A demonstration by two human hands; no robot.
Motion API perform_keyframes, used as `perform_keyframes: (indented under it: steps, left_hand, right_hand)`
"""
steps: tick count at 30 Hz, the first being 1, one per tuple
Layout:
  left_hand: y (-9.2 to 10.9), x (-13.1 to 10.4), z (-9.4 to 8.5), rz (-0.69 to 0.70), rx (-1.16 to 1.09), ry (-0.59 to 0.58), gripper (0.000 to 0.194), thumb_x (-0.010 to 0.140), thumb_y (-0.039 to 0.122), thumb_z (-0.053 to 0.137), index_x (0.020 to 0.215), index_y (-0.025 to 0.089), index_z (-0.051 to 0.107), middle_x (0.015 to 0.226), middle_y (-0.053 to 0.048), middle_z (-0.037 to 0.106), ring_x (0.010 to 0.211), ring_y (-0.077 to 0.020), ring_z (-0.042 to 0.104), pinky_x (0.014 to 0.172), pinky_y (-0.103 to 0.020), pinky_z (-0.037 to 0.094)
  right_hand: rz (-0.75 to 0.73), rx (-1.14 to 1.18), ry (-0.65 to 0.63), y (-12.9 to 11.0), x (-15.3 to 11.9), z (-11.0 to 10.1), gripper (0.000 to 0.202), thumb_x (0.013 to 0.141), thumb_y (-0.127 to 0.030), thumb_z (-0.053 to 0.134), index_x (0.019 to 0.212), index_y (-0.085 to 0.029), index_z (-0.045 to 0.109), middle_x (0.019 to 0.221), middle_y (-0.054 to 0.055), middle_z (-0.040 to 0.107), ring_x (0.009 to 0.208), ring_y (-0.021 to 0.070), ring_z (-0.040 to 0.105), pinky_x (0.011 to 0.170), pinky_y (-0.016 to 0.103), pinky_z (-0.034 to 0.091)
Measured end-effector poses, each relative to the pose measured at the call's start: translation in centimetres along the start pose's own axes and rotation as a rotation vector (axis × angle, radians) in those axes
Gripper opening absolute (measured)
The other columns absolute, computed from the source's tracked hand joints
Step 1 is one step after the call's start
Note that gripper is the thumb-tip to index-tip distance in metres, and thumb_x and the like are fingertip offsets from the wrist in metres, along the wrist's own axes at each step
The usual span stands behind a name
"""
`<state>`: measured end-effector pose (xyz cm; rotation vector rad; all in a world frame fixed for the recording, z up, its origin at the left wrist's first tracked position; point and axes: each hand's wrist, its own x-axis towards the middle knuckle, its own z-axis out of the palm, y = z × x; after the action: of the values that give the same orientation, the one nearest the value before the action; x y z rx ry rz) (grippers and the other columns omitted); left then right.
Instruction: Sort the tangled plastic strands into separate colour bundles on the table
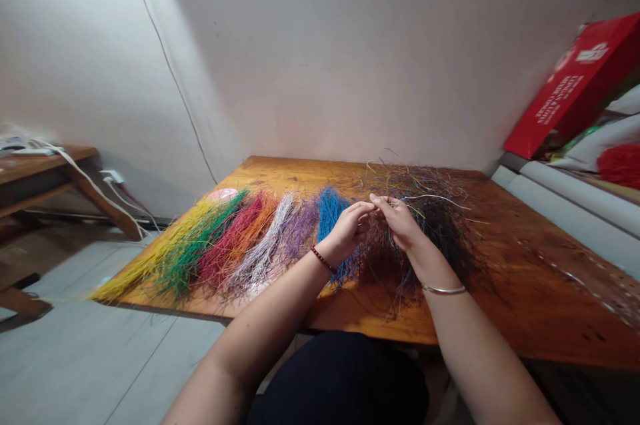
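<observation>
My left hand point(350, 228) and my right hand point(397, 218) meet at the fingertips over the wires in the middle of the table. The fingers of my left hand are curled and pinched; what lies between them is too small to make out. A few thin wires, a white wire point(440, 198) among them, stick out to the right from my right hand, which is closed. Beneath it spreads a tangled pile of dark, mixed-colour wires point(445, 232). Just left of my hands lies a bundle of blue wires point(330, 212).
Further left lie bundles of purple point(300, 228), white point(265, 245), orange point(257, 228), red point(225, 248), green point(193, 262) and yellow wires point(155, 252) on the wooden table point(500, 305). A red box point(575, 85) stands at right. A wall rises behind.
</observation>
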<state>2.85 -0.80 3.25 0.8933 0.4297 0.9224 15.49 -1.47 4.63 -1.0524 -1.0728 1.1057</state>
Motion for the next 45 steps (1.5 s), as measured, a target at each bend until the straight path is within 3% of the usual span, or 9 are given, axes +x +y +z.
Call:
perform_keyframes:
  steps: [5, 14, 18, 22, 26, 34, 39, 42, 45]
  left_hand:
    - [0.1, 0.4, -0.3, -0.064, -0.122, 0.006, 0.028, 0.073, 0.033, 0.071, 0.074, 0.018, 0.047, 0.053, 0.009, 0.025, 0.040, -0.0033, 0.019, 0.038, -0.018, 0.007]
    - [0.4, 0.6, -0.6, -0.175, -0.175, -0.050, 0.022, 0.074, 0.026, 0.065, 0.068, 0.017, 0.046, 0.050, 0.010, 0.022, 0.040, -0.0036, 0.016, 0.037, -0.019, 0.006]
    - [0.3, 0.1, -0.1, -0.091, -0.018, -0.045, 0.018, 0.077, 0.029, 0.064, 0.074, 0.016, 0.052, 0.052, 0.009, 0.026, 0.041, -0.0036, 0.019, 0.039, -0.020, 0.006]
    - [0.0, -0.1, 0.3, 0.058, 0.150, 0.089, 0.025, 0.080, 0.040, 0.064, 0.082, 0.017, 0.055, 0.055, 0.008, 0.030, 0.041, -0.0032, 0.022, 0.040, -0.018, 0.009]
    - [-0.2, 0.2, 0.0, 0.048, 0.126, 0.119, 0.034, 0.084, 0.050, 0.056, 0.079, 0.016, 0.053, 0.054, 0.009, 0.025, 0.040, -0.0037, 0.017, 0.040, -0.019, 0.009]
    - [-0.5, 0.5, -0.6, -0.073, 0.033, 0.047, 0.026, 0.088, 0.039, 0.052, 0.077, 0.016, 0.052, 0.054, 0.009, 0.022, 0.039, -0.0039, 0.016, 0.039, -0.020, 0.006]
    - [-0.1, 0.5, -0.5, -0.150, -0.043, 0.068, 0.023, 0.091, 0.034, 0.045, 0.080, 0.015, 0.053, 0.052, 0.009, 0.022, 0.038, -0.0046, 0.014, 0.039, -0.020, 0.005]
    - [-0.1, 0.6, -0.5, -0.128, -0.036, 0.117, 0.016, 0.086, 0.031, 0.053, 0.079, 0.017, 0.051, 0.052, 0.009, 0.023, 0.039, -0.0043, 0.016, 0.040, -0.019, 0.006]
    - [-0.3, 0.7, -0.5, -0.075, -0.009, 0.141, 0.022, 0.078, 0.029, 0.062, 0.074, 0.019, 0.044, 0.053, 0.009, 0.024, 0.039, -0.0036, 0.019, 0.041, -0.020, 0.007]
  right_hand:
    - [-0.061, -0.003, -0.100, -0.3, -0.4, 0.3, 0.052, 0.065, -0.048, 0.079, 0.056, -0.020, 0.036, 0.053, -0.007, 0.035, 0.048, 0.0059, 0.030, 0.045, 0.022, 0.025]
    - [0.003, -0.023, -0.097, 0.2, 0.0, 0.0, 0.049, 0.067, -0.056, 0.074, 0.060, -0.020, 0.041, 0.049, -0.008, 0.031, 0.042, 0.0053, 0.023, 0.040, 0.022, 0.014]
    - [0.033, 0.019, -0.122, 0.2, 0.1, -0.2, 0.051, 0.074, -0.056, 0.067, 0.058, -0.021, 0.034, 0.047, -0.009, 0.026, 0.039, 0.0045, 0.018, 0.039, 0.021, 0.011]
    - [0.038, 0.030, -0.107, -0.1, 0.3, -0.5, 0.049, 0.078, -0.050, 0.064, 0.058, -0.021, 0.029, 0.047, -0.009, 0.025, 0.039, 0.0037, 0.016, 0.039, 0.020, 0.010]
    - [0.021, 0.081, -0.132, -0.3, 0.4, -0.7, 0.048, 0.081, -0.046, 0.060, 0.058, -0.021, 0.027, 0.046, -0.010, 0.021, 0.038, 0.0036, 0.013, 0.039, 0.020, 0.010]
    - [0.054, 0.138, -0.133, -0.5, 0.4, -0.9, 0.045, 0.088, -0.040, 0.054, 0.058, -0.021, 0.026, 0.046, -0.010, 0.019, 0.036, 0.0039, 0.011, 0.038, 0.020, 0.008]
    - [0.069, 0.161, -0.144, -0.4, 0.4, -0.9, 0.043, 0.089, -0.039, 0.052, 0.059, -0.021, 0.027, 0.046, -0.010, 0.020, 0.036, 0.0041, 0.011, 0.037, 0.019, 0.008]
    - [0.074, 0.172, -0.157, -0.5, 0.4, -0.9, 0.043, 0.090, -0.038, 0.052, 0.059, -0.021, 0.026, 0.046, -0.010, 0.020, 0.037, 0.0043, 0.011, 0.037, 0.019, 0.007]
    - [0.073, 0.183, -0.159, -0.6, 0.3, -1.0, 0.043, 0.090, -0.037, 0.051, 0.059, -0.021, 0.026, 0.046, -0.010, 0.019, 0.037, 0.0044, 0.011, 0.037, 0.019, 0.008]
